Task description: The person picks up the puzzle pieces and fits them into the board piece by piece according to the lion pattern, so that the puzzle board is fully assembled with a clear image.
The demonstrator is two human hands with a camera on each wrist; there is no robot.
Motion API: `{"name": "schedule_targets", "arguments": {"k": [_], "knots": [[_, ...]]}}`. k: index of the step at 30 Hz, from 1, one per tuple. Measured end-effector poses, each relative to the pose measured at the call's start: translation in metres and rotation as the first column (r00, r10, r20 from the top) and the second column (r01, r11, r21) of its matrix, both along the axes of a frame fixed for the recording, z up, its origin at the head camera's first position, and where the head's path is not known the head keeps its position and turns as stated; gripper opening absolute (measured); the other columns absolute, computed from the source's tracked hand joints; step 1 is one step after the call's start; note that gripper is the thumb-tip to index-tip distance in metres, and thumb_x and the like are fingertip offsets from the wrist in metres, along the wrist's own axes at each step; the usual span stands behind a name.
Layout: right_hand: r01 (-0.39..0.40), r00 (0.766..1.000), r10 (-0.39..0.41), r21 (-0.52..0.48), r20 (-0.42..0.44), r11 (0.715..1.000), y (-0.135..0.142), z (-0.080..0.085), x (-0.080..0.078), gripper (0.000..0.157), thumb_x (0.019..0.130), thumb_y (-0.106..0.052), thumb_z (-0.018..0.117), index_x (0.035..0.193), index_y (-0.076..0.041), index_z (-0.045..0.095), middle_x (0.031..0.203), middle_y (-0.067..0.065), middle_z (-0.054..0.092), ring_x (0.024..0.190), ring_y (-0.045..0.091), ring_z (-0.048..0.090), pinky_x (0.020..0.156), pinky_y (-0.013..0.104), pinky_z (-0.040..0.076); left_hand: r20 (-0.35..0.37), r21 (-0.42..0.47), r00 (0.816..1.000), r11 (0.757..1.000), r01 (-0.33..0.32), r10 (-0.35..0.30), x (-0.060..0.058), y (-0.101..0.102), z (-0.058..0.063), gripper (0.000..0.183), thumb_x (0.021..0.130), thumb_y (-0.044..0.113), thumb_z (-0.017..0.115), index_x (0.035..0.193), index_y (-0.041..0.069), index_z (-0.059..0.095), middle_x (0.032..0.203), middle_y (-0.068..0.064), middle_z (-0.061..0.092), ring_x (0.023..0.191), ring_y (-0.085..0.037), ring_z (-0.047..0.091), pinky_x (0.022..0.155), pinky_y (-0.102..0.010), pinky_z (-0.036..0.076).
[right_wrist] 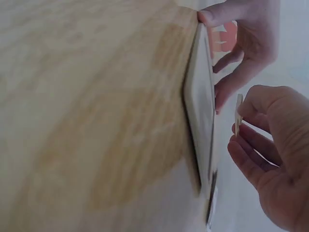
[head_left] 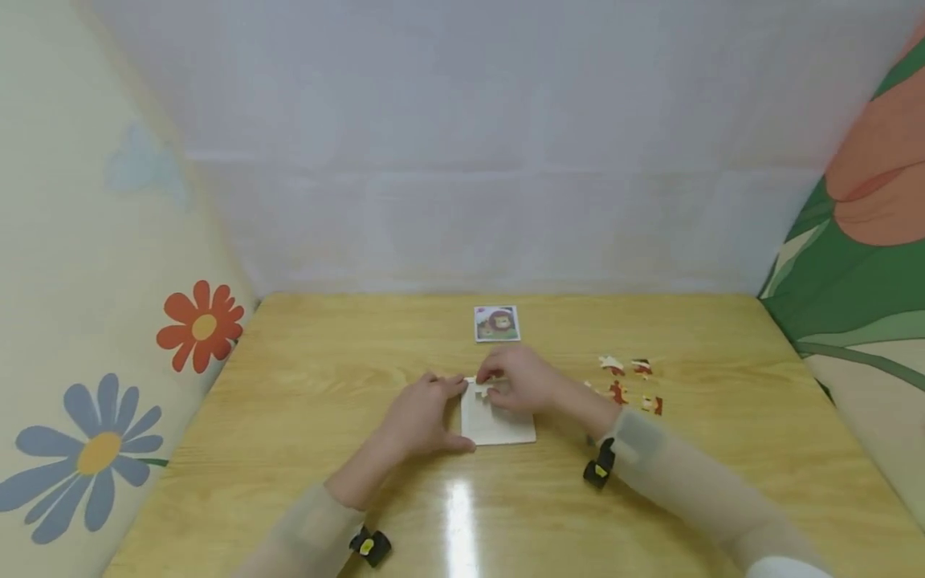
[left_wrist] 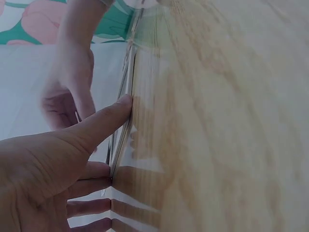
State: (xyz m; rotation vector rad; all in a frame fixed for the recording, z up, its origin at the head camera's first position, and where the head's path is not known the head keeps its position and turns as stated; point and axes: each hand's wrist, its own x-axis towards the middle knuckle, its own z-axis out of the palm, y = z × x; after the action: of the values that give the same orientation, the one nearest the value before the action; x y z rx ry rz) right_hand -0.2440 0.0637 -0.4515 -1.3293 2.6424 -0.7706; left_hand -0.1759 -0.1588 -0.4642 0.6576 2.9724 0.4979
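Backdrop (head_left: 506, 144): one, white, creased, standing along the far side.
Table (head_left: 325, 337): one, wood-grained, light patch reflected near the middle of its near side.
Panels: two. Left panel (head_left: 79, 265), cream, red and blue flowers; right panel (head_left: 882, 297), orange bloom, green leaves.
Left hand (head_left: 425, 413): not clenched; fingers extended at the board's left side, thumb touching near its near left corner, fingertips about its far left corner.
Right hand (head_left: 523, 379): grasping one piece between thumb and finger, above the board's far part.
Board (head_left: 502, 425): one, pale, squarish, flat on the table between the hands.
Card (head_left: 497, 323): one, lion picture, lying on the table beyond the board, well apart from it.
Loose pieces (head_left: 617, 392): several, red, brown and white, scattered right of the board, beyond the right forearm.
Held piece (right_wrist: 238, 113): one, thin, pale, raised clear of the board.
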Motion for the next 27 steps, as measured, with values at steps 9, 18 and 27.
{"name": "schedule_targets", "arguments": {"k": [9,18,27], "knots": [[0.083,0.996,-0.083,-0.002,-0.037,0.997,-0.008,-0.002,-0.002,0.020,0.088,-0.006,0.075,0.107,-0.005,0.078,0.102,0.007,0.077,0.098,0.022,0.072,0.095,0.036,0.061,-0.029,-0.072,0.999,0.997,0.013,-0.016,-0.015,0.003,0.014,0.102,0.063,0.059,0.098,0.145,0.007,0.065,0.147,-0.010,0.068,0.124,-0.039,0.065,0.103,-0.054,0.059],[0.070,0.997,-0.068,0.049,-0.031,0.996,-0.010,-0.006,0.000,0.024,0.086,0.001,0.072,0.109,-0.003,0.078,0.106,0.010,0.079,0.106,0.026,0.072,0.099,0.037,0.061,0.013,-0.028,1.000,1.000,0.001,-0.001,-0.014,0.005,0.010,0.105,0.061,0.058,0.099,0.145,0.006,0.064,0.147,-0.011,0.068,0.123,-0.040,0.065,0.103,-0.055,0.058],[0.058,0.997,-0.049,0.153,-0.061,0.987,-0.016,-0.012,0.008,0.024,0.088,-0.002,0.074,0.110,-0.006,0.079,0.111,0.007,0.077,0.110,0.023,0.070,0.100,0.031,0.061,0.044,-0.022,0.999,0.999,-0.028,0.028,-0.007,0.004,0.001,0.104,0.062,0.058,0.099,0.146,0.007,0.064,0.151,-0.010,0.065,0.127,-0.042,0.063,0.105,-0.056,0.057]]}}
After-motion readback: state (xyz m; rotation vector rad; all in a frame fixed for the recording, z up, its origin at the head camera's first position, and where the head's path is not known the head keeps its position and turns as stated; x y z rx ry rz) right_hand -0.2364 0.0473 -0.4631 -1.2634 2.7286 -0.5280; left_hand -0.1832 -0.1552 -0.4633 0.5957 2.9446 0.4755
